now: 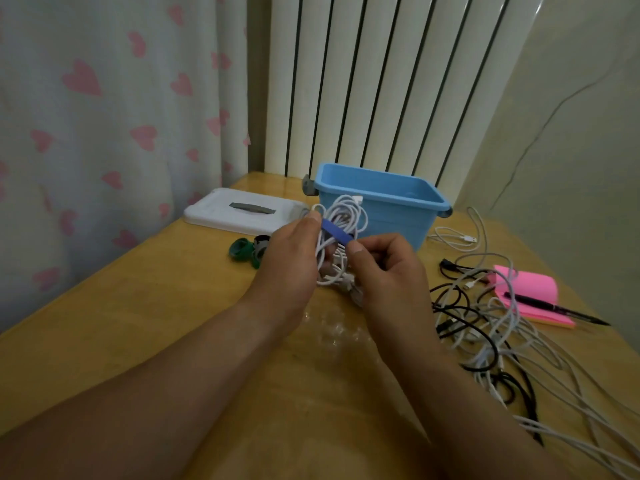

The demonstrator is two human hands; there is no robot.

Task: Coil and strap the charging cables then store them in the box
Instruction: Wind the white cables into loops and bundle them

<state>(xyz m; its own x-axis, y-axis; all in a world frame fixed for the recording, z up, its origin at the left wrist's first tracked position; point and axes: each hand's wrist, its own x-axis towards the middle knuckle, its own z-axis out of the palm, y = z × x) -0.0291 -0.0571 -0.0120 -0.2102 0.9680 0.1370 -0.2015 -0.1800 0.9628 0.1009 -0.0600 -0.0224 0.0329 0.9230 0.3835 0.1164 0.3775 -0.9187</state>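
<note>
Fingers [356,252] of the right hand [391,271] pinch one end of a blue strap [337,234] while the left hand [294,258] grips a white cable coil [343,216], its thumb pressing the strap's other end against the loops. The bundle is held above the worktop [138,323], just in front of the blue box [381,197]. The strap lies across the near side of the coil and does not appear to be closed round it yet.

The likely trouble is the coil itself. Its loops look loose and uneven, and if the left grip eases before the strap is fastened they could spring apart and need winding again. A plug end stands out at the top of the bundle and could be left outside the wrap. The strap could also slip from under the left thumb as the right hand pulls it round.

Nothing can be seen in the part of the box's interior that shows; its floor near the front wall is hidden. The white lid [242,211] lies flat beside it, with spare straps [247,251] rolled up close by. To the right a tangle of loose cables [485,323], white and black, waits uncoiled, some lying over a pink notepad [526,289] and pen [554,310].
</note>
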